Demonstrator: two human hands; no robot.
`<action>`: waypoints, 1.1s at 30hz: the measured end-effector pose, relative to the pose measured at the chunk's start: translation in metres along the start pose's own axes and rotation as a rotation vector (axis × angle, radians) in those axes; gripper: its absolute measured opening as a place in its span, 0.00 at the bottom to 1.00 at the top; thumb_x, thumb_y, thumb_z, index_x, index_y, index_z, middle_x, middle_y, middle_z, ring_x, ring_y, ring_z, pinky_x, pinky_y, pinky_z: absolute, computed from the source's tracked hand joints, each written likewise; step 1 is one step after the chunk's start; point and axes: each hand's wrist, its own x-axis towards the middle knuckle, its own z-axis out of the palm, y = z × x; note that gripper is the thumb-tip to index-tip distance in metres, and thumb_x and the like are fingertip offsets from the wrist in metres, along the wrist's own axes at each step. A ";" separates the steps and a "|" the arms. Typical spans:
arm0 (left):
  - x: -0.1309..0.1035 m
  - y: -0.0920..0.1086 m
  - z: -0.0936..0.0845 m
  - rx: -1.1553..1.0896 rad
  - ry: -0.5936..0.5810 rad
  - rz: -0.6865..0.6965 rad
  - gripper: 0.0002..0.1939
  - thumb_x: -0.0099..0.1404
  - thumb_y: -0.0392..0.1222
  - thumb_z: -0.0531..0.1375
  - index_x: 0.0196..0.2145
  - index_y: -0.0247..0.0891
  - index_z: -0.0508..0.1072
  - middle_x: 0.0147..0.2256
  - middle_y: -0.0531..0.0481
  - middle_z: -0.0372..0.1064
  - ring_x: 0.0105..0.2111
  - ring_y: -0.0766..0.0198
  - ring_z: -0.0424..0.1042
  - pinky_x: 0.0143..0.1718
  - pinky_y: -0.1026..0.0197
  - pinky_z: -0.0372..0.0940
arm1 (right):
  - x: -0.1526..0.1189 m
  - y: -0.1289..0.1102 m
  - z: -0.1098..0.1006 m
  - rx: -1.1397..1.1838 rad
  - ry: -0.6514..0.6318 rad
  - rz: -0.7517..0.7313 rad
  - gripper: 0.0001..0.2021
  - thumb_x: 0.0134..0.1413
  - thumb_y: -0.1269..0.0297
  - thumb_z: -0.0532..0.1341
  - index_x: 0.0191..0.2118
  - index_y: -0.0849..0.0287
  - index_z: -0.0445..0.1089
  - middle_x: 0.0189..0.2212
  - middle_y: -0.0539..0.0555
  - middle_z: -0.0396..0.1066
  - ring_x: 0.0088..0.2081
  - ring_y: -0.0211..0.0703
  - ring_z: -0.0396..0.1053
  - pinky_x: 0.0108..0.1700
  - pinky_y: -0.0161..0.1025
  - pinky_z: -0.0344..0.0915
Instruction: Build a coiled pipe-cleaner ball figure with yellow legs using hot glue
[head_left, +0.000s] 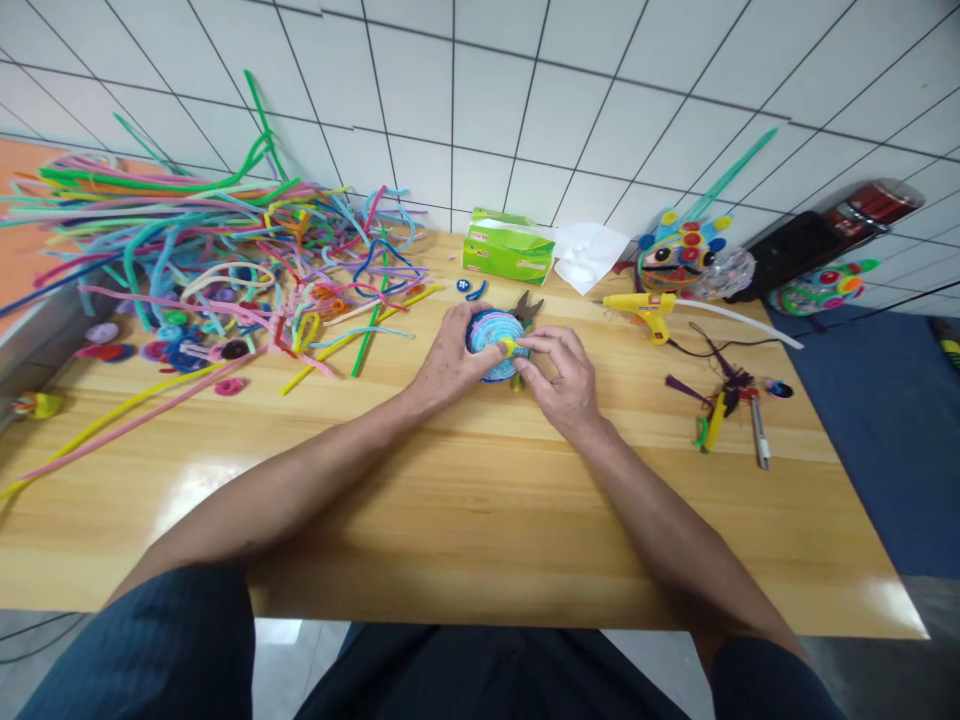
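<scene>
Near the middle of the wooden table, a round coiled disc (491, 328) in blue, light blue and purple is held by my left hand (454, 358), its fingers behind the left edge and its thumb across the front. My right hand (564, 380) pinches a small yellow piece (511, 347) against the disc's right part, close to my left thumb. Pliers (528, 308) with open jaws lie just behind the disc, their handles partly hidden under it and my hands.
Colourful pipe cleaners (187, 230) are heaped at the left. A green tissue pack (508, 246) stands by the tiled wall. To the right are a yellow glue gun (646, 308), a decorated object (675, 255), a dark bottle (832, 235) and a utility knife (760, 435).
</scene>
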 end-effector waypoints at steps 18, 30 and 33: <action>-0.012 -0.005 0.016 0.025 0.178 0.028 0.30 0.71 0.51 0.68 0.64 0.39 0.66 0.62 0.36 0.69 0.65 0.44 0.71 0.70 0.41 0.68 | -0.012 -0.016 0.012 -0.061 0.022 0.141 0.18 0.66 0.58 0.74 0.59 0.49 0.76 0.56 0.60 0.79 0.58 0.58 0.78 0.61 0.60 0.79; -0.004 0.010 0.001 0.049 0.055 -0.056 0.29 0.68 0.51 0.67 0.63 0.41 0.69 0.61 0.37 0.70 0.67 0.42 0.68 0.73 0.36 0.65 | -0.004 0.006 0.001 0.063 -0.188 0.051 0.29 0.70 0.59 0.69 0.72 0.47 0.65 0.71 0.63 0.73 0.72 0.63 0.72 0.73 0.68 0.72; -0.002 0.012 -0.001 0.030 0.050 -0.076 0.27 0.68 0.51 0.66 0.60 0.40 0.68 0.59 0.38 0.71 0.63 0.44 0.71 0.69 0.38 0.68 | -0.002 0.004 -0.001 0.049 -0.106 0.004 0.26 0.69 0.60 0.70 0.68 0.48 0.69 0.65 0.62 0.77 0.67 0.61 0.76 0.68 0.64 0.76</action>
